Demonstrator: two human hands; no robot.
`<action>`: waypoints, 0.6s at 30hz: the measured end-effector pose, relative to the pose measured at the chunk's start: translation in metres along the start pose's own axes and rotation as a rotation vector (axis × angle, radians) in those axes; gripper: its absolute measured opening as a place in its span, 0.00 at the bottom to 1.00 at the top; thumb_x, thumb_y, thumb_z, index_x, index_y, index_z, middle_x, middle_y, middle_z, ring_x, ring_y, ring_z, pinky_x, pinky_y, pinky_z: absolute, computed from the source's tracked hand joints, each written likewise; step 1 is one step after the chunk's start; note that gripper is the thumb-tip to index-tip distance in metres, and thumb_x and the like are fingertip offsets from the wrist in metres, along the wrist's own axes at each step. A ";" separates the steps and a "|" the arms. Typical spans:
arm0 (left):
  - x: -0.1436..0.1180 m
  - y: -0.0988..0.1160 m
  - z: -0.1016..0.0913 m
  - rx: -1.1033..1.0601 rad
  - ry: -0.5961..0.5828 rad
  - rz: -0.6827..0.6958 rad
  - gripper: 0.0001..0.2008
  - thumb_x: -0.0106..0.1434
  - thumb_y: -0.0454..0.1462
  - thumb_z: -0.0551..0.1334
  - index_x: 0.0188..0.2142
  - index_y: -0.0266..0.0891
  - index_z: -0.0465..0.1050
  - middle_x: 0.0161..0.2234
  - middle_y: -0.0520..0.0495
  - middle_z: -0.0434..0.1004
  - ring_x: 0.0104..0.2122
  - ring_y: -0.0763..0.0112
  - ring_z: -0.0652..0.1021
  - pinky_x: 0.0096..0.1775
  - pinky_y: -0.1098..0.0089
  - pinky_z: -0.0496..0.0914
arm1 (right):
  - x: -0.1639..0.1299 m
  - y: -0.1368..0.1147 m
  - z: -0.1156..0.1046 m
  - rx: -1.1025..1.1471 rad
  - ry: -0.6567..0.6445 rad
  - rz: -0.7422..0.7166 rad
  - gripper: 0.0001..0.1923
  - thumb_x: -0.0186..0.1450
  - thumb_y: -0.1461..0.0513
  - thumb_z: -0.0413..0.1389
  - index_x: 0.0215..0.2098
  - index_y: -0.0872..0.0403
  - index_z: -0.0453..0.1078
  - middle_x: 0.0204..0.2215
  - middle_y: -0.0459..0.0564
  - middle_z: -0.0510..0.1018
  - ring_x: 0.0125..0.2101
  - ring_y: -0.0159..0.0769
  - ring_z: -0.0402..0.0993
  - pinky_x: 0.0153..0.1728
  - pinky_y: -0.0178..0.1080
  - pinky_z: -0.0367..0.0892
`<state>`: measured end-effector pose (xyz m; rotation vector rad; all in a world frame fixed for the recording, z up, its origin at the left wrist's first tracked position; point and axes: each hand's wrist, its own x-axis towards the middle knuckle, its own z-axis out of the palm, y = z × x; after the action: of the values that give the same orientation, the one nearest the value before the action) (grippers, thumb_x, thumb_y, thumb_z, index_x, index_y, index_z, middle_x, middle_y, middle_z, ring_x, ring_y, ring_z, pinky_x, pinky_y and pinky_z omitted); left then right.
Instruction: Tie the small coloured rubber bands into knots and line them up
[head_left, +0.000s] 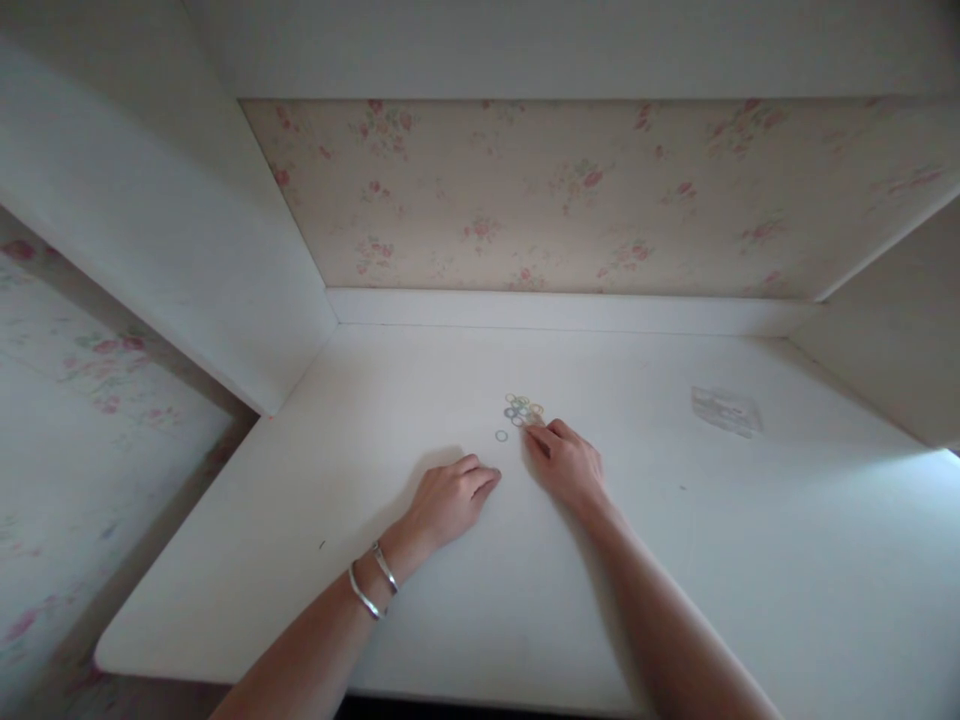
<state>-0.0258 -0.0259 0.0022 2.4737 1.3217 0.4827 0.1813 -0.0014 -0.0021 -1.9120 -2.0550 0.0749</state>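
A small pile of thin coloured rings (521, 408) lies on the white desk (420, 370), in yellow, green, blue and orange tones. One greenish ring (502, 436) rests apart, just in front of the pile. My right hand (566, 465) reaches the near right edge of the pile, fingertips pinched together and touching the rings there; what they grip, if anything, is too small to make out. Nearer to me and to the left, my left hand (457, 495) rests on the desk with its fingers pressed together. Its fingertips hide whatever may be between them.
A clear, crumpled plastic bag (726, 411) lies at the right of the desk. A small dark thread-like bit (322, 545) is at the left, and a tiny speck (682, 488) at the right. White panels and a flowered wall (540, 200) enclose the desk.
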 end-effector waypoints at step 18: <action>0.001 0.002 0.001 -0.053 0.022 -0.034 0.13 0.67 0.38 0.50 0.42 0.47 0.73 0.37 0.51 0.76 0.36 0.70 0.76 0.36 0.71 0.67 | -0.002 0.000 0.001 0.022 -0.011 0.026 0.14 0.66 0.54 0.47 0.43 0.45 0.72 0.37 0.46 0.72 0.30 0.30 0.70 0.30 0.33 0.56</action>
<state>-0.0232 -0.0262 0.0024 2.4056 1.3398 0.5312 0.1809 -0.0031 -0.0036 -1.9293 -2.0280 0.1135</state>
